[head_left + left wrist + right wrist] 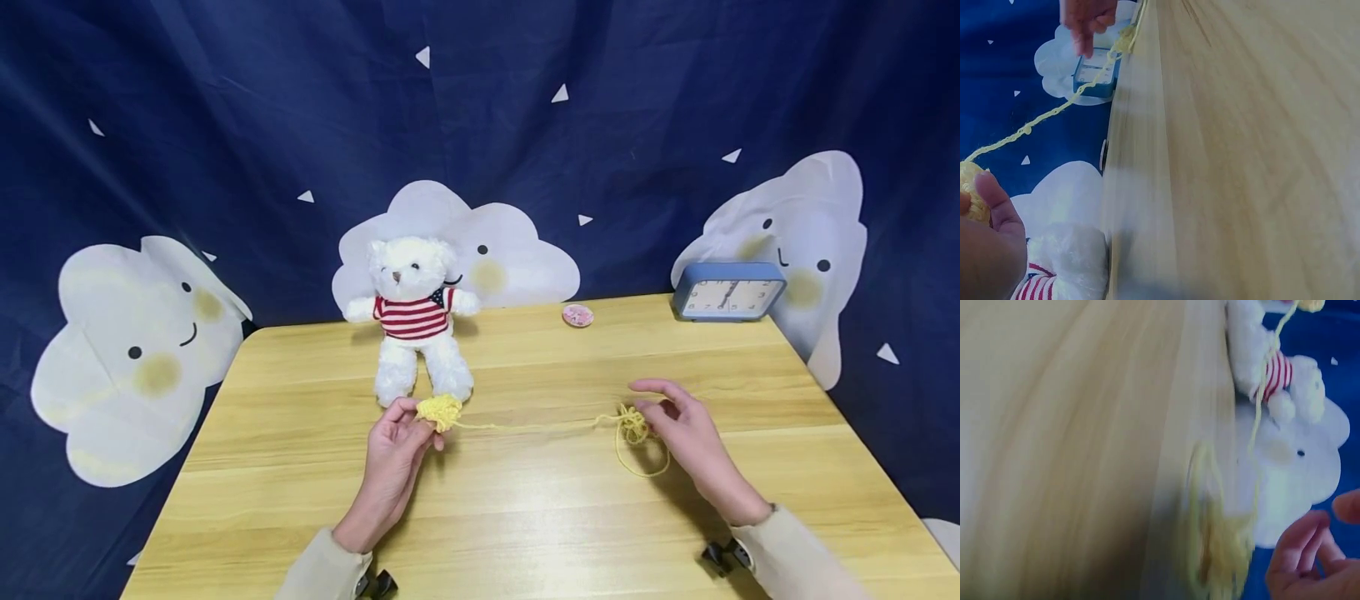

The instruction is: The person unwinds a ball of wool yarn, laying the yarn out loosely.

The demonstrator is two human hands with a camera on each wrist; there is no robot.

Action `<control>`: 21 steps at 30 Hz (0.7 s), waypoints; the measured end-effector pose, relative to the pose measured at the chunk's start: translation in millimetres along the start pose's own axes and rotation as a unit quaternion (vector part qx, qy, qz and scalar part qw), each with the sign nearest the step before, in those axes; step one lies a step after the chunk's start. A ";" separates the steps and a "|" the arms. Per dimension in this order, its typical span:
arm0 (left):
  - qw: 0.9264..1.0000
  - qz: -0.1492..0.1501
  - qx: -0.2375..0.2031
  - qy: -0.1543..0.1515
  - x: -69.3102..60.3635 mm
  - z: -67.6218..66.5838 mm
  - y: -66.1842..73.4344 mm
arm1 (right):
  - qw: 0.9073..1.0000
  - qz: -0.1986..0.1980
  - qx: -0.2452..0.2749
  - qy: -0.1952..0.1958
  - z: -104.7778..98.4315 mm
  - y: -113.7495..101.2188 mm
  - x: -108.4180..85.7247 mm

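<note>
My left hand [393,467] pinches a small yellow yarn bundle [440,412] between thumb and fingers, in front of the teddy bear's feet. In the left wrist view the bundle [974,190] is partly hidden by the hand. From it a yellow strand [536,427] stretches right to a loose yarn tangle [632,425] with a hanging loop. Beside this tangle is my right hand [686,433], fingers bent loosely. The right wrist view has a gap between its thumb and fingers [1300,540], and the blurred tangle [1225,550] lies apart from them.
A white teddy bear [416,321] in a striped shirt sits at the back left of the wooden table [525,525]. A small round pink item [577,315] lies near the back edge. At the back right stands a blue clock [729,292]. A dark blue curtain [510,133] hangs behind.
</note>
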State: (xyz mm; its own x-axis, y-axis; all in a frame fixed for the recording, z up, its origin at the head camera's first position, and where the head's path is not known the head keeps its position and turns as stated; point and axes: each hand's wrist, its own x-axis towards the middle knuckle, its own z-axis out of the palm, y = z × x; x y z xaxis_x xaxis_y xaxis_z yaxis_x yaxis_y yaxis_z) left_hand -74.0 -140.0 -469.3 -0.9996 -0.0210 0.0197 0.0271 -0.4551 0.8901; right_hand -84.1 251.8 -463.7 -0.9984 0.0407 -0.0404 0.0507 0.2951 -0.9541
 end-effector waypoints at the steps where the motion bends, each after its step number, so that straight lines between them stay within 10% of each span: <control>1: 1.000 -0.002 0.001 0.001 0.0 0.3 0.1 | 1.000 0.004 0.017 -0.013 5.7 -1.8 0.1; 10: 1.000 -0.004 0.009 -0.004 -0.3 1.8 -0.9 | 0.979 -0.019 0.083 -0.186 62.7 -15.5 1.4; 21: 1.000 0.003 -0.006 -0.019 -1.0 3.3 -3.3 | 0.953 -0.054 0.130 -0.267 107.1 -25.6 -0.3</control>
State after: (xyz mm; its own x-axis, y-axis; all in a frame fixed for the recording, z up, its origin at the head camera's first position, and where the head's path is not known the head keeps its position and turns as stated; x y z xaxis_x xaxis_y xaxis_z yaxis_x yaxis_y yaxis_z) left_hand -73.1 -135.6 -470.7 -0.9990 0.0104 0.0424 0.0328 -0.4655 0.8844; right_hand -88.0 142.0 -471.1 -0.8718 -0.4895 -0.0174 0.0087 0.0201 -0.9998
